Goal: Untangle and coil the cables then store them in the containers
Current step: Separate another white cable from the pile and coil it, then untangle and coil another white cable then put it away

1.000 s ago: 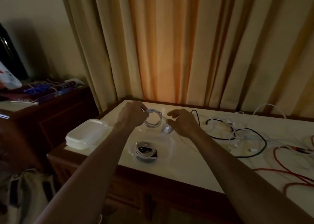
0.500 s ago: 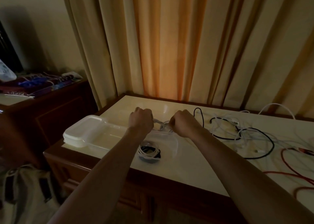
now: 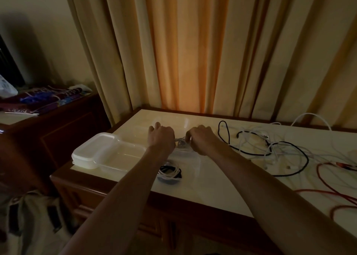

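You are at the storing step: both hands hold a small coil (image 3: 181, 143) of pale cable between them, low over the far end of the clear container (image 3: 196, 161). Your left hand (image 3: 161, 136) sits at 9 o'clock of the coil with fingers curled onto it, and your right hand (image 3: 201, 138) at 3 o'clock pinches its other side. The light is dim, so how many loops the coil has is hard to read. Already in the container, at 6 o'clock of your hands, lies a finished bundle (image 3: 170, 172) of black and white cable. A stack of lids (image 3: 92, 151) rests at 9 o'clock on the table (image 3: 222, 187).

Next, I judge, you lower the coil in beside the bundle and let go with both hands together so it does not spring open. After that, the tangle (image 3: 266, 144) at 3 o'clock and the red cable (image 3: 328, 177) past it are not yet sorted
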A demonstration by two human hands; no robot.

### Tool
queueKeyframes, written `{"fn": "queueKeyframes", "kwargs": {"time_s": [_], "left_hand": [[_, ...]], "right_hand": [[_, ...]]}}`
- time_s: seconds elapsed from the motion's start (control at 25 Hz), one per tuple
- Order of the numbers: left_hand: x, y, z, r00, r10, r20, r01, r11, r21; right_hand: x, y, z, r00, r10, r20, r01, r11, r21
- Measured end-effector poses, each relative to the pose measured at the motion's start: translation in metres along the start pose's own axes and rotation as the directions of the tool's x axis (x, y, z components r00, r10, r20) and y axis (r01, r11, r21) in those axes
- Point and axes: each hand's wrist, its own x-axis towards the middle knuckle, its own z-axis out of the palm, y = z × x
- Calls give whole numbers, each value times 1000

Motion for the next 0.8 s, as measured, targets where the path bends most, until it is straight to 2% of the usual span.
{"fn": "queueKeyframes", "kwargs": {"time_s": [0.08, 0.16, 0.28, 0.4, 0.52, 0.64, 0.8], "left_hand": [[-2, -2, -1, 1000, -4, -18, 3, 998, -62], [-4, -5, -4, 999, -18, -44, 13, 992, -124], [-6, -3, -11, 997, -11, -74, -4, 980, -199], [-9, 13, -27, 996, 43, -79, -72, 911, -407], [-13, 51, -40, 987, 143, -78, -162, 812, -561], [-18, 96, -46, 978, 204, -50, -188, 740, -646], [-29, 161, -47, 954, 291, -75, -251, 632, -733]], "right_hand": [[-1, 1, 0, 1000, 26, -5, -26, 998, 65], [-6, 7, -4, 996, 70, -49, -57, 973, 225], [-17, 16, -13, 984, 95, -149, -25, 911, 411], [-35, 27, -22, 971, 147, -187, -29, 852, 522], [-60, 47, -32, 955, 207, -213, -71, 856, 512], [-91, 79, -41, 915, 307, -260, -139, 848, 511], [-140, 132, -48, 879, 414, -239, -223, 797, 561]]}}
